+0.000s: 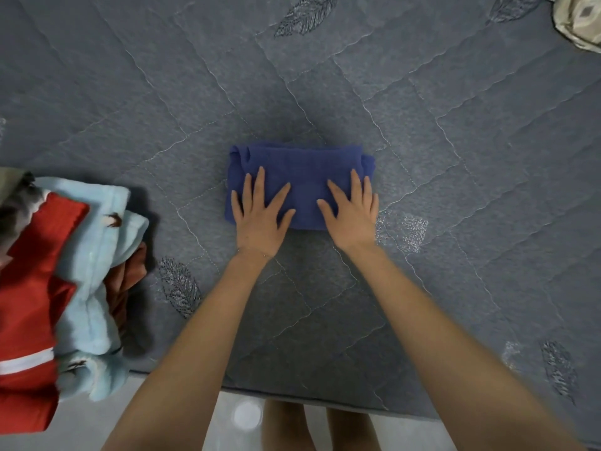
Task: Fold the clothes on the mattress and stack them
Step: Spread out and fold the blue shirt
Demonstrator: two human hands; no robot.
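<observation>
**Blue bundle pressed flat under both palms**

Navy cloth, a folded garment (pixel 302 177), lies in the middle of the grey quilted mattress (pixel 455 157). The left hand (pixel 260 219) and right hand (pixel 353 216) lie side by side on its near half, fingers straight and spread, clasping nothing. They are probably squeezing out air so the fold holds. Well apart, at the left edge, is a pile (pixel 81 255) of red and pale-blue clothes, likely its destination.

From my feed, a grey-blue quilted mattress (pixel 422 125) fills most of the frame, stitched in diamonds with dark leaf motifs. Along the bottom edge I see pale, glossy floor (pixel 234 441) with a round glare (pixel 247 415) at bottom centre.
</observation>
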